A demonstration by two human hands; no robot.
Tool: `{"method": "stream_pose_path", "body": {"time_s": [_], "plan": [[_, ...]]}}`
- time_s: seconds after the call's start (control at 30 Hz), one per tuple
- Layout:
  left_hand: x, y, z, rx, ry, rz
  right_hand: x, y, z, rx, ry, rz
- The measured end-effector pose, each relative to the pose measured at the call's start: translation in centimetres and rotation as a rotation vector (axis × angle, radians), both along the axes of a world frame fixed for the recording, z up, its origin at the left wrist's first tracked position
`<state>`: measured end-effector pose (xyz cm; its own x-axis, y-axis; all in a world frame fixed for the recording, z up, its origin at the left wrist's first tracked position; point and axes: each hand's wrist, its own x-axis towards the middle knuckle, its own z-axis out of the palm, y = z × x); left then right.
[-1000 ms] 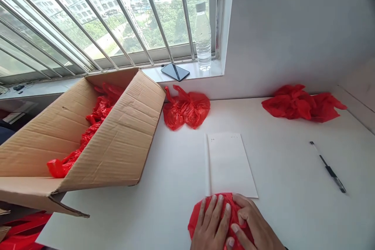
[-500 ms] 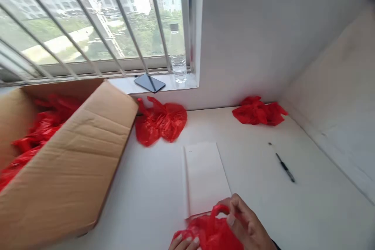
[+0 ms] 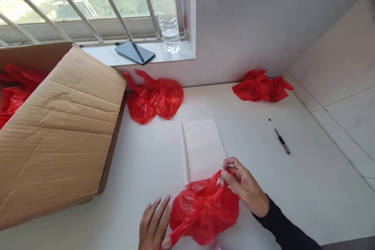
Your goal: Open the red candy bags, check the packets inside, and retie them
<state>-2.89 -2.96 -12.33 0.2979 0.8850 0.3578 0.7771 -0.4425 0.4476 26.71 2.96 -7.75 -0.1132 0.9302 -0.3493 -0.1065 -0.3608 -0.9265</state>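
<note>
A knotted red plastic bag (image 3: 205,209) lies in front of me, its contents hidden. One of its handles is pinched by the fingertips of my right hand (image 3: 244,187), which pulls it up and to the right. Toward my left hand (image 3: 154,226) the other handle runs taut, passing under the thumb while the four fingers stretch along the bag's left side. Beneath the bag's far edge is an open notebook (image 3: 203,148) with a small mark near the top of its page.
Two more red bags stand by the wall, a left bag (image 3: 155,97) and a right bag (image 3: 262,88). A cardboard box (image 3: 64,125) with red bags inside takes up the left. An uncapped pen (image 3: 283,142) lies on the right. A phone (image 3: 135,52) and a bottle (image 3: 170,27) rest on the windowsill.
My view has tilted down, so more of the bag and both hands show. My left hand has moved from the bag's top to its left handle.
</note>
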Motion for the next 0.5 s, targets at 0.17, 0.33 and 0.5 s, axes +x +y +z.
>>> {"method": "stream_pose_path", "body": {"time_s": [0.17, 0.33, 0.5], "plan": [[2.9, -0.2, 2.0, -0.113, 0.097, -0.194, -0.4, -1.2, -0.3, -0.046, -0.097, 0.085], [5.0, 0.0, 0.3, -0.091, 0.204, -0.242, -2.1, -3.5, -2.7, 0.347, -0.620, 0.195], [4.9, 0.0, -0.5, -0.093, 0.306, -0.220, -2.7, -4.6, -5.8, 0.647, -0.905, 0.250]]}}
